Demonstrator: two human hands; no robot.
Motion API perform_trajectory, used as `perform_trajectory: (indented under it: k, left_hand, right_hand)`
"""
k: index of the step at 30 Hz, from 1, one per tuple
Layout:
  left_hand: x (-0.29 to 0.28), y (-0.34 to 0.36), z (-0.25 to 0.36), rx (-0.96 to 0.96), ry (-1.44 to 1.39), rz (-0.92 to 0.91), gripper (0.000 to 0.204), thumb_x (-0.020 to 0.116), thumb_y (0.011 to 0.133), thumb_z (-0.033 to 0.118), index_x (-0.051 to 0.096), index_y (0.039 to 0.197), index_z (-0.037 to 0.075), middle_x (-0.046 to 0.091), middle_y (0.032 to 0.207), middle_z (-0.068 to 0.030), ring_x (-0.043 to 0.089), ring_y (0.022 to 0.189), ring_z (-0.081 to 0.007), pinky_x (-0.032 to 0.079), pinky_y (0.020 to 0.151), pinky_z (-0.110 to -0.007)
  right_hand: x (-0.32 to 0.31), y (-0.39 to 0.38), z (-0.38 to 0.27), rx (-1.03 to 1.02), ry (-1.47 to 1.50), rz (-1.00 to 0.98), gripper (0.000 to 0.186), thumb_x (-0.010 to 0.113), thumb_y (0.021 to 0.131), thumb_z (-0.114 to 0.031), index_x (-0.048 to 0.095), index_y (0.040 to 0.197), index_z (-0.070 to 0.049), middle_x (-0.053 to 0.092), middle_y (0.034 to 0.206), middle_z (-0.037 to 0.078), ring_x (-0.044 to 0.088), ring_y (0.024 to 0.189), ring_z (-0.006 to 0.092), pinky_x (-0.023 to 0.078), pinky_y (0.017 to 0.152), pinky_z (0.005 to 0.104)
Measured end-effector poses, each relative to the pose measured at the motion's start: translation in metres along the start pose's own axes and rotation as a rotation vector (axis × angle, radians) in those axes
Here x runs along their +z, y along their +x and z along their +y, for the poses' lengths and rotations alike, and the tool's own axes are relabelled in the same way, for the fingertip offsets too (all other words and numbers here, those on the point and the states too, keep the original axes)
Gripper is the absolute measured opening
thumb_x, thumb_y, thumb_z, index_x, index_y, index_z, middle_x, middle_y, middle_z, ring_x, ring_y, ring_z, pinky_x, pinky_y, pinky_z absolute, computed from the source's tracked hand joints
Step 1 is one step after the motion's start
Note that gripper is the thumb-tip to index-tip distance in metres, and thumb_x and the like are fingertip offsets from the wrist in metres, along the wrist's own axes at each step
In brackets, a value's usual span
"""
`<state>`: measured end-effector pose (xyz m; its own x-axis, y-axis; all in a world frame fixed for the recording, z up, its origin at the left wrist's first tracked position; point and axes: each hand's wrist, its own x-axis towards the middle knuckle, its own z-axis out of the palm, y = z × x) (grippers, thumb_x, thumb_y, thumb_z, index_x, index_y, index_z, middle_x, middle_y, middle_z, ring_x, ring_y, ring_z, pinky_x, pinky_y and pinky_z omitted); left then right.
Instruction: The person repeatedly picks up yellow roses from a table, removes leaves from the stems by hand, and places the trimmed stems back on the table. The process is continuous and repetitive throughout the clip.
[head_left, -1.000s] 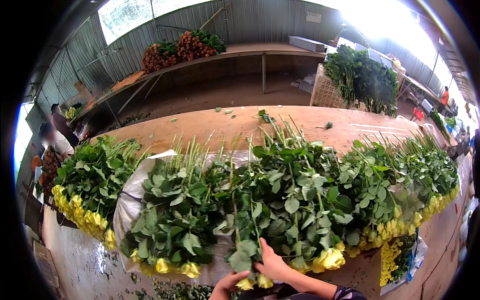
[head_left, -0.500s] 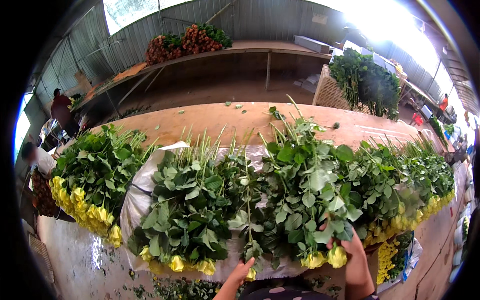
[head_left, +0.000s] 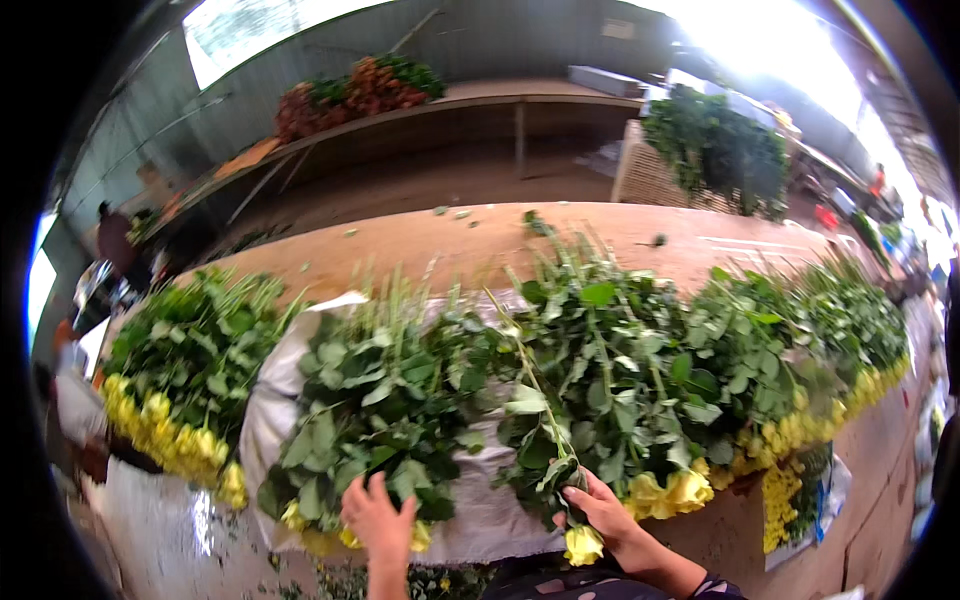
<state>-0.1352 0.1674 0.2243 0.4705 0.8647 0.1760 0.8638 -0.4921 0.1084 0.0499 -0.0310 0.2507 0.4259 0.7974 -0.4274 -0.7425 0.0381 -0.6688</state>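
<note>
My right hand (head_left: 603, 512) is closed around the stem of a yellow rose (head_left: 583, 546), just behind its bloom. The bloom points toward me, and the leafy stem runs away over the sheet. Spread fingers show on my left hand (head_left: 381, 518), which is at the bloom end of a leafy pile of yellow roses (head_left: 375, 420), partly covering some blooms. I cannot tell whether its fingertips touch the leaves. Right of the held rose lies another pile of yellow roses (head_left: 640, 370), its blooms beside my right wrist. Beneath the piles is a white sheet (head_left: 480, 500).
More yellow roses (head_left: 180, 430) lie at the left and further roses (head_left: 840, 410) at the right of the wooden table (head_left: 400, 235). Behind stand a shelf with orange-red flowers (head_left: 375, 85) and a crate (head_left: 650, 170) with greenery. People are at the far left.
The single rose has passed from my left hand to my right and swung rightward. My left hand has moved left to the left pile, its fingers spread. The view has shifted slightly.
</note>
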Motion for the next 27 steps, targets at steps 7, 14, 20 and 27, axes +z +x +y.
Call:
perform_trajectory:
  k: [7,14,20,27]
  left_hand:
    - [-0.001,-0.012,0.012,-0.051,0.168,-0.244,0.052,0.06,0.065,0.032,0.045,0.108,0.009,0.037,0.116,-0.0129,0.036,0.104,-0.0319,0.034,0.082,-0.045]
    - [0.034,-0.01,0.023,-0.095,0.47,-0.335,0.053,0.061,0.066,0.041,0.048,0.106,0.009,0.026,0.126,-0.0136,0.023,0.116,-0.0359,0.03,0.083,-0.051]
    - [0.035,-0.015,0.061,-0.017,0.42,-0.198,0.039,0.057,0.069,0.026,0.051,0.1,0.004,0.045,0.108,-0.014,0.042,0.099,-0.0313,0.035,0.08,-0.043]
    - [0.036,-0.027,0.081,-0.373,-1.228,-0.505,0.04,0.054,0.065,0.003,0.047,0.104,-0.002,0.053,0.094,-0.007,0.049,0.088,-0.0187,0.038,0.077,-0.03]
  right_hand:
    - [-0.075,-0.07,-0.114,-0.471,-0.546,0.445,0.044,0.047,0.08,-0.008,0.031,0.12,-0.009,0.049,0.088,0.006,0.049,0.066,0.0125,0.043,0.058,0.0242]
    - [-0.195,-0.177,-0.269,-0.628,-1.09,1.095,0.04,0.049,0.075,-0.009,0.038,0.113,-0.005,0.053,0.095,0.011,0.053,0.079,0.0173,0.044,0.068,0.0269]
    - [-0.375,-0.224,-0.396,-0.638,-1.28,1.044,0.036,0.052,0.068,-0.009,0.049,0.104,-0.003,0.057,0.085,0.008,0.054,0.075,0.0147,0.043,0.068,0.0264]
    - [-0.412,-0.169,-0.416,-0.417,-1.826,1.392,0.04,0.053,0.072,-0.014,0.044,0.11,-0.003,0.056,0.091,0.015,0.053,0.068,0.0236,0.041,0.061,0.0325]
